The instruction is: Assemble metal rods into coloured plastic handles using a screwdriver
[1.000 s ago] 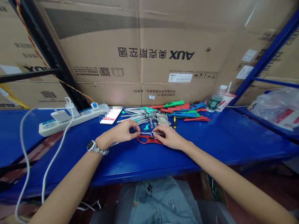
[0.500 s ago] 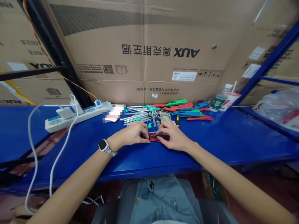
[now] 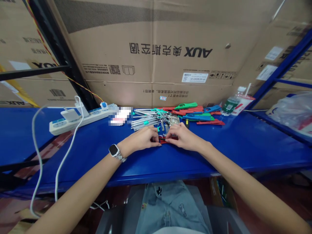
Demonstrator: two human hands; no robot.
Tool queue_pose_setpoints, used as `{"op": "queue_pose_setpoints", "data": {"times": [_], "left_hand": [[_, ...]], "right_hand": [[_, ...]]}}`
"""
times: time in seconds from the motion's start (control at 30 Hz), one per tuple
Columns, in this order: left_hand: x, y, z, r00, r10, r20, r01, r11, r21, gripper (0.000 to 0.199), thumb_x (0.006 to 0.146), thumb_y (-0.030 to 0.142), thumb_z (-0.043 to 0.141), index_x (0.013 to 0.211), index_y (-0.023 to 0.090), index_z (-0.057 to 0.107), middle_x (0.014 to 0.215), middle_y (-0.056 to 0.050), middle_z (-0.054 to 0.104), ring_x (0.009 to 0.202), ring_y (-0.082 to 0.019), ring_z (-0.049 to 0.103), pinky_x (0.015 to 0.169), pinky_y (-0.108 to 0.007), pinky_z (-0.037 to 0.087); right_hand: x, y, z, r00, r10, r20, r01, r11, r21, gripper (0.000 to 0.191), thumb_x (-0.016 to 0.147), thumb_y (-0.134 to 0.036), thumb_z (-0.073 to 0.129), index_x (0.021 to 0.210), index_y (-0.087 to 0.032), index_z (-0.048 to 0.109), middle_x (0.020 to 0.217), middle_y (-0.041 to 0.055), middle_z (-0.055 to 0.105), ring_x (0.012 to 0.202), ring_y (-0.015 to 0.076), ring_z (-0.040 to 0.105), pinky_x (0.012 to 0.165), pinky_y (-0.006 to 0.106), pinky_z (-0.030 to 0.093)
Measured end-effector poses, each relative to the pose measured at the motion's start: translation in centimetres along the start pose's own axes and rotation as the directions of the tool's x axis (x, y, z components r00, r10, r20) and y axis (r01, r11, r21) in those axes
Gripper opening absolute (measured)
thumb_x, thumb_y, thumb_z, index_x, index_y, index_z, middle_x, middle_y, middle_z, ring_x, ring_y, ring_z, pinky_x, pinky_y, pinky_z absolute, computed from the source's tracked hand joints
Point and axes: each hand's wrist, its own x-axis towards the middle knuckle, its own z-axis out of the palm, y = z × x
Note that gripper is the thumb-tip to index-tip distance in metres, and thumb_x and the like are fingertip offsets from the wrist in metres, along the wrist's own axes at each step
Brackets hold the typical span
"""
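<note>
Between my hands, flat on the blue table, lies a red lighter casing [image 3: 162,141], mostly covered by my fingers. My left hand [image 3: 145,137], with a watch on its wrist, pinches the casing's left end. At its right part, the thumb and fingers of my right hand [image 3: 183,136] are closed on it; any small part between them is hidden. Just beyond my hands is a pile of thin metal tubes [image 3: 143,123] with green ends and white wires. Clear small parts [image 3: 174,120] lie beside the tubes.
Behind on the right are red, green and blue casings [image 3: 191,117] and a yellow-black screwdriver [image 3: 187,123]. A bottle [image 3: 229,105] and a cup [image 3: 242,104] stand farther right. To the left lie a blurred-out flat item [image 3: 121,116] and a power strip [image 3: 89,119] with cables.
Both hands have come slightly closer together over the red casing and now cover more of it. The whole view has shifted a little.
</note>
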Motion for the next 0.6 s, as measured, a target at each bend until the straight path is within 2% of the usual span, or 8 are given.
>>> {"op": "queue_pose_setpoints", "data": {"times": [0.13, 0.27, 0.37, 0.47, 0.6], "left_hand": [[0.0, 0.0, 0.0, 1.000, 0.011, -0.011, -0.011, 1.000, 0.009, 0.017, 0.088, 0.030, 0.076, 0.077, 0.018, 0.073, 0.081, -0.002, 0.064, 0.077, -0.017, 0.058, 0.074, -0.031, 0.044], [0.0, 0.0, 0.0, 0.999, 0.020, -0.027, -0.019, 0.999, 0.039, 0.017, 0.088, 0.031, 0.077, 0.077, 0.018, 0.071, 0.082, -0.002, 0.064, 0.079, -0.017, 0.058, 0.075, -0.031, 0.044], [-0.1, 0.3, -0.1, 0.998, 0.018, -0.059, -0.013, 0.996, 0.088, 0.017, 0.087, 0.033, 0.078, 0.088, 0.018, 0.071, 0.091, -0.004, 0.065, 0.087, -0.020, 0.059, 0.077, -0.031, 0.046], [-0.1, 0.5, -0.1, 0.996, 0.064, -0.065, -0.054, 0.988, 0.147, 0.019, 0.089, 0.033, 0.076, 0.100, 0.018, 0.072, 0.099, -0.005, 0.066, 0.094, -0.021, 0.060, 0.080, -0.032, 0.048], [-0.2, 0.4, 0.1, 0.992, 0.121, -0.026, -0.114, 0.974, 0.194, 0.012, 0.093, 0.028, 0.071, 0.099, 0.018, 0.075, 0.098, -0.006, 0.068, 0.092, -0.021, 0.062, 0.084, -0.034, 0.049]], "right_hand": [[-0.8, -0.4, 0.3, 0.998, -0.050, -0.026, 0.048, 0.997, -0.068, 0.010, 0.098, -0.022, 0.064, 0.093, -0.018, 0.071, 0.092, 0.0037, 0.071, 0.089, 0.0193, 0.061, 0.089, 0.040, 0.034], [-1.8, 0.0, 0.7, 0.987, -0.149, -0.056, 0.138, 0.977, -0.164, 0.016, 0.102, -0.024, 0.058, 0.095, -0.018, 0.071, 0.093, 0.0046, 0.069, 0.087, 0.0188, 0.059, 0.087, 0.039, 0.036], [-2.3, 0.3, 1.0, 0.976, -0.204, -0.069, 0.185, 0.958, -0.221, 0.019, 0.103, -0.022, 0.054, 0.100, -0.018, 0.072, 0.093, 0.0059, 0.069, 0.085, 0.0184, 0.059, 0.085, 0.039, 0.039], [-2.5, 0.4, 1.4, 0.967, -0.239, -0.087, 0.207, 0.938, -0.279, 0.022, 0.104, -0.021, 0.051, 0.101, -0.018, 0.073, 0.094, 0.0071, 0.069, 0.082, 0.0185, 0.060, 0.081, 0.038, 0.041], [-2.6, 0.3, 1.8, 0.962, -0.253, -0.101, 0.210, 0.926, -0.314, 0.024, 0.104, -0.020, 0.049, 0.105, -0.018, 0.073, 0.096, 0.0081, 0.070, 0.081, 0.0191, 0.060, 0.077, 0.037, 0.043]]}}
